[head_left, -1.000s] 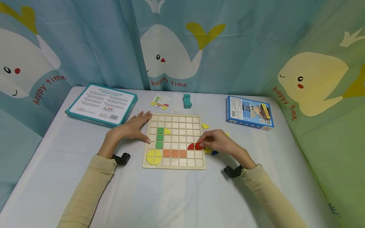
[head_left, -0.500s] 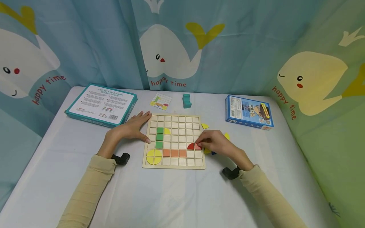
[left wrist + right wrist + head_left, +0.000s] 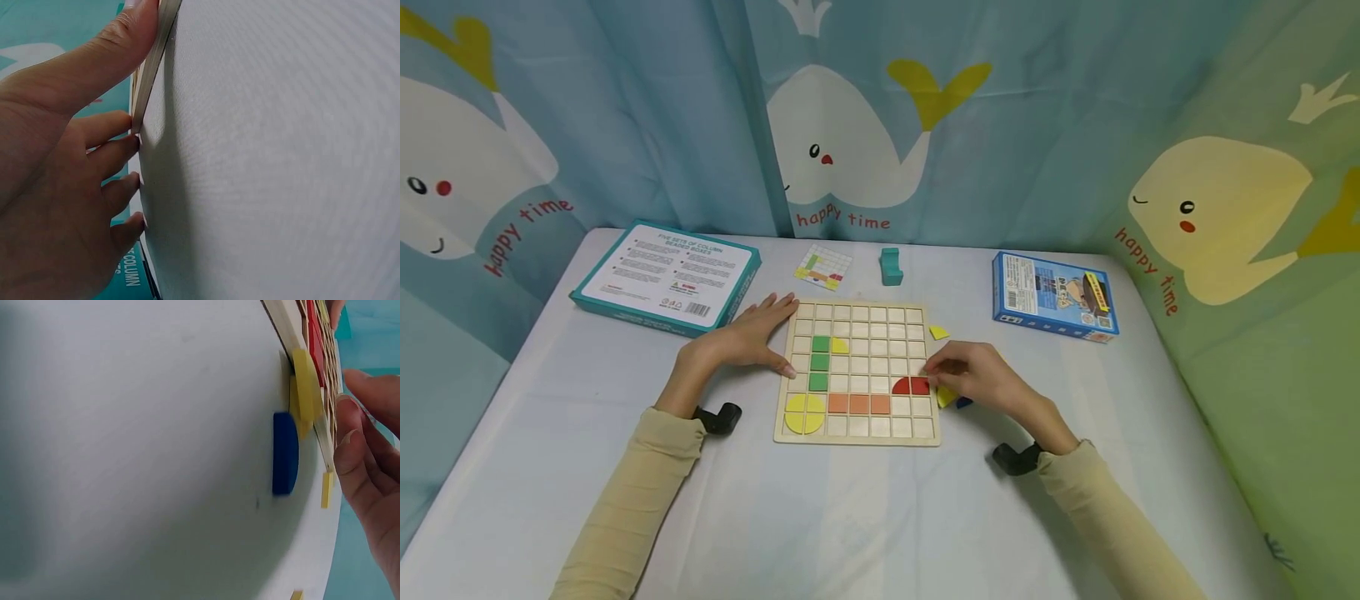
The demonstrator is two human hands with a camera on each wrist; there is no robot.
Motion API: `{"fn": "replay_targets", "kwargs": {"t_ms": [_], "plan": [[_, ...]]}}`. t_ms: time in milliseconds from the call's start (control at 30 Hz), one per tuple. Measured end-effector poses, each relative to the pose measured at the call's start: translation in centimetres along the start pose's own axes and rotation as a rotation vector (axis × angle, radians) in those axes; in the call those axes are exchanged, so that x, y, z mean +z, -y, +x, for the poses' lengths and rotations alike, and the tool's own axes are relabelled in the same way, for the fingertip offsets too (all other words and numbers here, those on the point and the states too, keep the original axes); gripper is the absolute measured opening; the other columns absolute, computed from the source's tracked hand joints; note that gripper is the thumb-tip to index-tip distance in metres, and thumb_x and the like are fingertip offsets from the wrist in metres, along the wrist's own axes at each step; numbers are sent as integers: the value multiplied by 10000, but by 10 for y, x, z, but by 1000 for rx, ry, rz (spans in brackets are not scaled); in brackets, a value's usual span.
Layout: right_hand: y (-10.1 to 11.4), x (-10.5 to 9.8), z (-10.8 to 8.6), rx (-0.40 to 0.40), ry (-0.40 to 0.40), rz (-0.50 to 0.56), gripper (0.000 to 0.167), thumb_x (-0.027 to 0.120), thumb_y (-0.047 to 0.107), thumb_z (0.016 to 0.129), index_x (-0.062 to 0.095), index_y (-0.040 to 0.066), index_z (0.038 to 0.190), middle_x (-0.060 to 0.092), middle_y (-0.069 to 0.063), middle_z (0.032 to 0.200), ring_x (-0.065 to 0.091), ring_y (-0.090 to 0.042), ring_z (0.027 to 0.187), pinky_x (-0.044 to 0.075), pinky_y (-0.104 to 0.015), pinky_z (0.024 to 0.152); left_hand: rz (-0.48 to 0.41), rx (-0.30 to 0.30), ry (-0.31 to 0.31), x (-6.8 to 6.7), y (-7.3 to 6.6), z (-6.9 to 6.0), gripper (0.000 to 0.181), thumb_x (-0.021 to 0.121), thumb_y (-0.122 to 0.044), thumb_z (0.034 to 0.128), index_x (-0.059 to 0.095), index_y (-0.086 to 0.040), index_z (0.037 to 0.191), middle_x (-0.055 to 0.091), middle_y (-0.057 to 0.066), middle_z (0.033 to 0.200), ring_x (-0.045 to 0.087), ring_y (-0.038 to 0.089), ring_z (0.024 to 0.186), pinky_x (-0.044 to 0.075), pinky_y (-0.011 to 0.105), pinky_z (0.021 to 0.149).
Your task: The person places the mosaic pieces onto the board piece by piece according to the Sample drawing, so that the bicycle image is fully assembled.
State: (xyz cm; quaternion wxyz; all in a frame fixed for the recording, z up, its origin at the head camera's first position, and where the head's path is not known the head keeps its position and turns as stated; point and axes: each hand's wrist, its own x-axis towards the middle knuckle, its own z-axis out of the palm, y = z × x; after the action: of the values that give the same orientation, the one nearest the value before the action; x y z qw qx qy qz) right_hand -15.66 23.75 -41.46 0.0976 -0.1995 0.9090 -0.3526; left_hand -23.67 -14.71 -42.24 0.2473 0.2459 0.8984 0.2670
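The wooden grid board (image 3: 859,427) lies flat on the table. My left hand (image 3: 748,337) rests along its left edge, fingers spread at the upper corner and thumb on the frame. Over the right edge, my right hand (image 3: 973,371) has bent fingers, their tips beside a red square piece (image 3: 919,386) lying in its cell; I see nothing between them. A red quarter-circle (image 3: 902,387) adjoins that square on the left. Elsewhere on the board are green squares (image 3: 820,362), orange squares (image 3: 860,404), yellow quarter-circles forming a circle (image 3: 805,413) and a single yellow quarter-circle (image 3: 840,346).
Loose yellow pieces (image 3: 305,387) and a blue piece (image 3: 285,453) lie by the board's right side. A pattern card (image 3: 823,267) and a teal block (image 3: 891,267) stand behind it. A teal-edged box (image 3: 670,271) is at back left, a blue box (image 3: 1054,296) at back right.
The red square, earlier at my right fingertips and looking tilted, now lies flat in its cell. My right hand has drawn back slightly to the right. The left hand has stayed put.
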Motion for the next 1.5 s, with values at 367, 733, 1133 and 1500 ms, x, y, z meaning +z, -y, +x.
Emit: {"fn": "replay_targets", "kwargs": {"t_ms": [367, 733, 1133, 1500], "plan": [[-10, -3, -12, 47, 16, 13, 261, 868, 76, 809, 758, 38, 1042, 702, -47, 904, 575, -138, 757, 497, -211, 632, 17, -23, -5, -2, 5, -3, 1184, 886, -391, 793, 149, -42, 1651, 68, 144, 1739, -41, 382, 1603, -6, 575, 1296], [-14, -2, -15, 43, 60, 9, 281, 883, 102, 799, 726, 45, 1024, 673, -36, 906, 570, -132, 757, 497, -207, 637, 9, -16, -8, -1, 8, -2, 1213, 899, -407, 773, 145, -47, 1652, 72, 136, 1740, -42, 370, 1606, -4, 555, 1302], [-14, -3, -16, 73, 28, 4, 99, 800, 38, 874, 731, 60, 941, 715, -35, 897, 592, -147, 784, 530, -221, 672, 10, -16, 3, 0, 4, 2, 1204, 893, -405, 783, 141, -44, 1652, 70, 142, 1739, -43, 380, 1603, -6, 562, 1300], [-6, -7, -11, 64, 28, 63, 89, 721, -4, 919, 738, 56, 982, 726, -49, 931, 625, -176, 808, 570, -242, 676, 20, -18, 10, 0, 2, 3, 1195, 888, -403, 791, 140, -49, 1653, 63, 130, 1742, -47, 371, 1605, -3, 564, 1300]]}}
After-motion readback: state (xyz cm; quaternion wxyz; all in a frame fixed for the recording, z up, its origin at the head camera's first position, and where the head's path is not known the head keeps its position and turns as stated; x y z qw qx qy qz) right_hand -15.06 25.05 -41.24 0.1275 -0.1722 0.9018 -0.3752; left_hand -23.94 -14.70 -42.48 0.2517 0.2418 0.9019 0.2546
